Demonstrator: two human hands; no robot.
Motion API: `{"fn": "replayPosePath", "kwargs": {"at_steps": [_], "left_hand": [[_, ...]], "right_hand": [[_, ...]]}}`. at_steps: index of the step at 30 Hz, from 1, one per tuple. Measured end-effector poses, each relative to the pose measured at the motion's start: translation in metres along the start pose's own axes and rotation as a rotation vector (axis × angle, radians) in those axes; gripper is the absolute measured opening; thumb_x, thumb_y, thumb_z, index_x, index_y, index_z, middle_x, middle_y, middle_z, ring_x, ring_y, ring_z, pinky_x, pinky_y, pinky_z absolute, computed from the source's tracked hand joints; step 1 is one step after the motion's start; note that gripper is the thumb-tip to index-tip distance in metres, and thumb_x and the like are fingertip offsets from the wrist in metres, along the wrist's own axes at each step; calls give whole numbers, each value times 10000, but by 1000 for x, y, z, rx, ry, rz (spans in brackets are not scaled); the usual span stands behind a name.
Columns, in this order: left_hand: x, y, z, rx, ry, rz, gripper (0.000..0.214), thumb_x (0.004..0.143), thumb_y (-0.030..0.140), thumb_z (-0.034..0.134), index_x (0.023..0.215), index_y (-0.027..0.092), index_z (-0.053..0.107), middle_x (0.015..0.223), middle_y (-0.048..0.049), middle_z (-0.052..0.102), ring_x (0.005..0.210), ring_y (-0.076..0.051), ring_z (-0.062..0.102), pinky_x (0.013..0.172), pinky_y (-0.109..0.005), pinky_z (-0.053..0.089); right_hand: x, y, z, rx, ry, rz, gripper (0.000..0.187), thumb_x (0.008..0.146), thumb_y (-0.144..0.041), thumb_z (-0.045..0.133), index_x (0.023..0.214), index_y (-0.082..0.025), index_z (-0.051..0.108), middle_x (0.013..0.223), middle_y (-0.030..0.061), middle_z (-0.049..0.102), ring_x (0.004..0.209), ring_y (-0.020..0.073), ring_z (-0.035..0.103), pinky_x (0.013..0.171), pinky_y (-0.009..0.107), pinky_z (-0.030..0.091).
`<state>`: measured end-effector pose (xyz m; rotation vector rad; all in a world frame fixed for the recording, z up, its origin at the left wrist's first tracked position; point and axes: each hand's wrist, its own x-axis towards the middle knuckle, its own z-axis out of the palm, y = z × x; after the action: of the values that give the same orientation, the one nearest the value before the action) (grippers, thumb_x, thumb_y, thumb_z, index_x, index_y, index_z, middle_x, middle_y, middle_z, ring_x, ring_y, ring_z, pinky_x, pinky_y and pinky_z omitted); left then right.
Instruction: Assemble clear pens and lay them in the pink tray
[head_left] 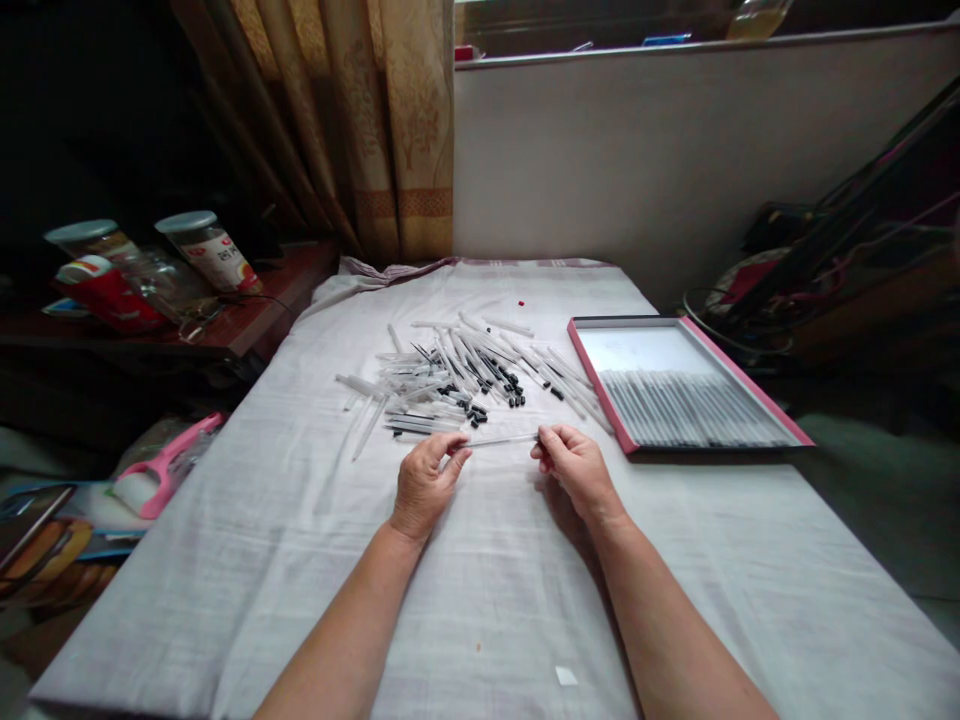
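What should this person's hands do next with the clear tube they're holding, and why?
Perhaps gently push the right hand toward the left hand, to seat the dark tip on the clear tube. The hands pinch its opposite ends, the tip shows at the right hand, and the pens in the pink-edged box have dark ends. Whether it's already seated, I can't tell.

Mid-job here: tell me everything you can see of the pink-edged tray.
The shallow open tray has pink side edges, dark far and near edges and a whitish inside; it looks like card, though I can't be sure. It lies flat on the pale cloth, to the right of the right hand, which doesn't touch it. Slim translucent pens lie side by side in its nearer part, darker at their near ends. Loose pens lie by its left edge; contact is unclear.
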<state>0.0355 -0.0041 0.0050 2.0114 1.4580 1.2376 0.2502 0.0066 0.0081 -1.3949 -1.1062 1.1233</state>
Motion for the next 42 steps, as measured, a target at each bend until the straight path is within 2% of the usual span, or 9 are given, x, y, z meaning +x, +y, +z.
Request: {"fn": "replayPosePath", "kwargs": {"at_steps": [3,7,13,17,22,32,38,40,42], "left_hand": [[0,-3,1,15,-23,57,135,893,274,587,937,192,684,839,-46,719,788,-171,667,758,-287,521],[1,-3,3,61,-99,165,138,900,287,590,919,193,690,852,-53,726,810,-180,663,786,-309,513],[6,7,12,93,-181,227,128,902,284,595,936,199,684,860,-47,724,834,-180,653,794,-304,499],[21,3,11,184,-205,255,128,886,248,610,983,191,673,896,-54,711,871,-194,630,828,-325,482],[48,-9,6,494,-240,212,139,836,198,643,960,227,699,987,-66,687,954,-241,576,832,-373,449],[72,-8,14,633,-399,259,84,781,211,706,864,220,697,916,-72,679,937,-265,578,827,-399,406],[73,3,9,501,-389,258,26,815,193,662,827,215,668,926,-72,690,953,-253,600,865,-401,416],[61,8,8,331,-307,206,63,846,218,627,907,213,643,973,-66,697,959,-238,615,875,-392,430],[45,12,9,43,-253,58,92,890,275,567,931,207,613,901,-49,701,841,-193,645,773,-325,473]], "right_hand": [[0,-2,-5,-74,-60,-38,442,764,-610,594,738,-169,609,705,63,706,515,132,588,429,222,434],[-4,-4,-12,-281,-175,-193,370,808,-480,595,993,-173,687,916,82,734,763,185,671,645,292,530],[-16,-5,-11,-532,-332,-304,263,807,-355,625,996,-211,738,962,74,755,848,218,691,810,353,526],[-13,-1,-15,-587,-241,-308,231,832,-320,575,944,-229,755,975,77,763,915,249,699,852,382,512],[-2,6,-24,-593,-111,-284,247,849,-338,534,894,-229,752,862,58,770,808,234,707,767,345,525],[-1,7,-22,-592,-118,-204,267,854,-350,529,940,-216,743,969,84,761,935,265,695,864,394,505],[-1,6,-20,-467,-82,-211,265,813,-352,565,921,-207,759,959,92,764,921,269,699,872,416,514],[-2,4,-18,-341,-54,-199,285,791,-363,583,937,-198,763,932,88,766,877,250,703,830,391,537],[-5,-1,-17,-229,-53,-175,328,778,-387,592,961,-176,764,868,83,764,783,223,698,740,353,556]]}}
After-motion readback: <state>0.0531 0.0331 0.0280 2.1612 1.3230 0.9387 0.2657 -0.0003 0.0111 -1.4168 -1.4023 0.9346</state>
